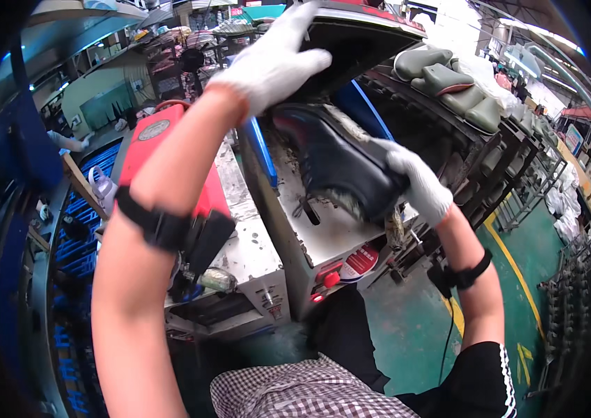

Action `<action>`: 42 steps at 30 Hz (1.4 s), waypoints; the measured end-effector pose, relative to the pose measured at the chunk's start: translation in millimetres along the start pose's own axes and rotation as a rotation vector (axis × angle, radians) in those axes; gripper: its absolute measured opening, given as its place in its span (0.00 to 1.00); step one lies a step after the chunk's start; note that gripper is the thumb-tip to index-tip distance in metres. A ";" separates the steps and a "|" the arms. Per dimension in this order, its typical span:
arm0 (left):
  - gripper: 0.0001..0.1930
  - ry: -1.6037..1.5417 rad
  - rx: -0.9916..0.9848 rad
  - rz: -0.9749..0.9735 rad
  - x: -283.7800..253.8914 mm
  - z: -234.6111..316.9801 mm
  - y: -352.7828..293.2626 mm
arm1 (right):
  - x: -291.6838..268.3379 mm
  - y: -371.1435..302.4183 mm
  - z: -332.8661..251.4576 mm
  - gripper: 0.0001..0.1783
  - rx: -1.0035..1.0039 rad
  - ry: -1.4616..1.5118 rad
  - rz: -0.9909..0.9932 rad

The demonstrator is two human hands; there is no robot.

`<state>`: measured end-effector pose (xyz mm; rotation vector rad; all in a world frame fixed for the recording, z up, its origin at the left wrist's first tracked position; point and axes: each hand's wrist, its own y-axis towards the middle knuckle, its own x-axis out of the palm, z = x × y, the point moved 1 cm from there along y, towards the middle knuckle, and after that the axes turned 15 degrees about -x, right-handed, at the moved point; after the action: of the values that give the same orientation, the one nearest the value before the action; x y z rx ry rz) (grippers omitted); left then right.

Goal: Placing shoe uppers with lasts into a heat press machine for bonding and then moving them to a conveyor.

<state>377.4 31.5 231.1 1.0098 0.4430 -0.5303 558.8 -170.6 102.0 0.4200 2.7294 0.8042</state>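
Observation:
My left hand [274, 66], in a white glove, is raised at the dark hinged lid [358, 49] of a machine. Its fingers stretch up by the lid's edge, with the thumb held apart; firm contact cannot be made out. Below the lid, my right hand [417, 180], also gloved in white, grips one end of a black leather shoe [340, 164]. The shoe lies tilted over the machine's worn white top [330, 233], its other end pointing up and left under the lid. Pale fuzzy material shows along its lower side.
A second machine with a red cover [152, 160] stands to the left. Several dark green shoe-shaped forms [448, 87] rest on a rack at the right. A red button [330, 279] sits on the machine's front. Yellow lines mark the green floor [407, 341].

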 end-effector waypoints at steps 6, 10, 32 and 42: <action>0.43 -0.752 -0.639 0.289 -29.1 -34.5 -166.3 | 75.2 -59.5 -21.6 0.49 0.034 0.367 0.029; 0.33 -1.069 -0.817 0.263 -41.4 -23.4 -270.0 | 145.2 -76.1 -24.1 0.54 0.130 0.678 -0.019; 0.34 -1.549 -1.317 0.809 -97.6 -29.7 -500.6 | 345.5 -145.5 6.8 0.37 0.508 0.748 -0.587; 0.31 -1.344 -1.354 0.760 -77.3 -25.9 -528.0 | 367.6 -178.5 45.1 0.32 0.931 0.855 -0.421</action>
<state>-5.5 -154.8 -91.4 -0.6027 -0.7501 -0.0368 198.7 -165.4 -96.4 -0.4734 3.6235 -0.6040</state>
